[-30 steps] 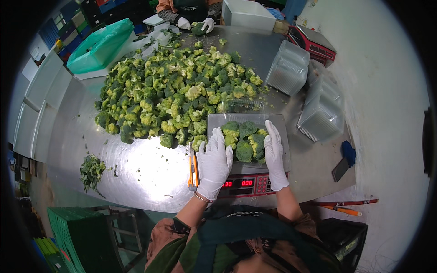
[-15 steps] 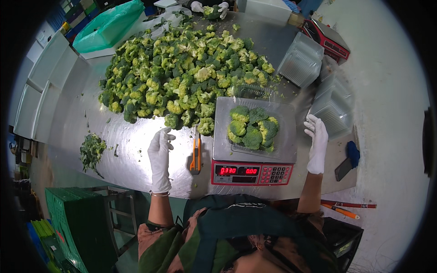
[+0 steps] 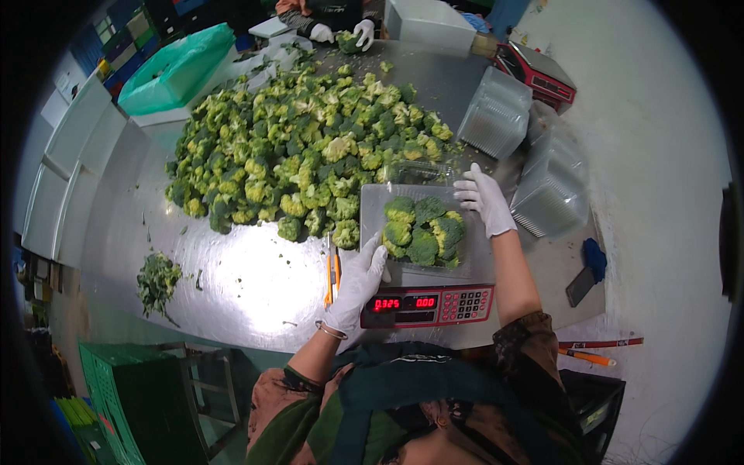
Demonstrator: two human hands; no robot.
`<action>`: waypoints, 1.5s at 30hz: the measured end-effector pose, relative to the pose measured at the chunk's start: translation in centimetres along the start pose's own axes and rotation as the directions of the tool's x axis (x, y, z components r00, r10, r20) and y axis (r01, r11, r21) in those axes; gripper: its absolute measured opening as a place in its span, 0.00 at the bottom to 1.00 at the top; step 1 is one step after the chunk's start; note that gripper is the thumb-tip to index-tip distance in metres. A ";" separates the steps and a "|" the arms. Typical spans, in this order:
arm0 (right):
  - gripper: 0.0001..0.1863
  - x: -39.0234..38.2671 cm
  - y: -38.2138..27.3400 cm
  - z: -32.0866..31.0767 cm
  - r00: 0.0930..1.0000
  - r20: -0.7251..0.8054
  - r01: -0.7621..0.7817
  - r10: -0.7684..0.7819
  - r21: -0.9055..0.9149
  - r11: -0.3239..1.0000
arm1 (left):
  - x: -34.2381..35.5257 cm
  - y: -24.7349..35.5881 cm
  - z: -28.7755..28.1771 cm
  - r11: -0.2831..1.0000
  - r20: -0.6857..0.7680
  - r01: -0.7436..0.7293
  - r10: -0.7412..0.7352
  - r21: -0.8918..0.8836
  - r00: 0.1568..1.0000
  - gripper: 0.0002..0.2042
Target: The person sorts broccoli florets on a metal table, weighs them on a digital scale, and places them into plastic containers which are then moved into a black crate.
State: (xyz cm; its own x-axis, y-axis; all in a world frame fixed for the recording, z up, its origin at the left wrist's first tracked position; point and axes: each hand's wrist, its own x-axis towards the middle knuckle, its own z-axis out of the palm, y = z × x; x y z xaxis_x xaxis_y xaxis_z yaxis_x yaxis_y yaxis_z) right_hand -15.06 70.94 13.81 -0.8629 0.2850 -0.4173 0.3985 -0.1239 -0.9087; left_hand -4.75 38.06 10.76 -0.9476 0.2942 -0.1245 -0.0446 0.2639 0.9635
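A clear plastic clamshell box of broccoli florets rests on a red and silver digital scale, its lid folded back on the far side. At the box's near left corner is my left hand, in a white glove, thumb and fingers apart; whether it touches the box I cannot tell. My gloved right hand is beside the box's far right corner by the lid, open with fingers stretched to the left. An orange utility knife lies partly hidden by my left hand.
Beyond the scale spreads a big heap of broccoli florets on the metal table. Stacks of clear boxes and a second scale stand at right. A green-lined bin is far left. Opposite, a person's gloved hands hold broccoli.
My left hand has moved right to the box's near left corner. My right hand has moved in, leftward and away from me, toward the lid. The scale's lit reading has changed slightly.
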 end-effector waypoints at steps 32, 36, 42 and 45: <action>0.12 -17.8 7.5 0.8 0.994 0.100 0.031 -0.035 0.041 0.999 | -2.0 1.2 1.8 0.845 0.029 0.119 -0.122 -0.522 0.992 0.26; 0.11 -18.1 8.1 1.4 0.996 0.040 0.072 -0.076 0.100 0.992 | -3.2 1.3 2.2 0.794 0.026 0.120 -0.130 -0.595 0.991 0.28; 0.22 -21.7 6.7 -0.8 0.998 -0.048 0.058 -0.050 0.165 0.985 | -3.3 1.2 -3.0 0.870 -0.031 0.139 -0.174 -0.474 0.984 0.26; 0.24 -23.4 9.3 -2.6 0.990 -0.144 0.051 -0.017 0.236 0.970 | 0.2 0.1 -7.3 0.950 -0.203 -0.003 -0.064 -0.312 0.977 0.24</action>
State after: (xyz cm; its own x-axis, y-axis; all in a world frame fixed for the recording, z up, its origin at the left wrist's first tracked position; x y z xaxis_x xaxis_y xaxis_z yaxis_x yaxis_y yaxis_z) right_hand 9.66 65.56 15.11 -0.8159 0.4205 -0.3969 0.2698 -0.3303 -0.9045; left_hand -7.28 31.43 12.54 -0.9873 0.0836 -0.1349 -0.1383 -0.0366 0.9897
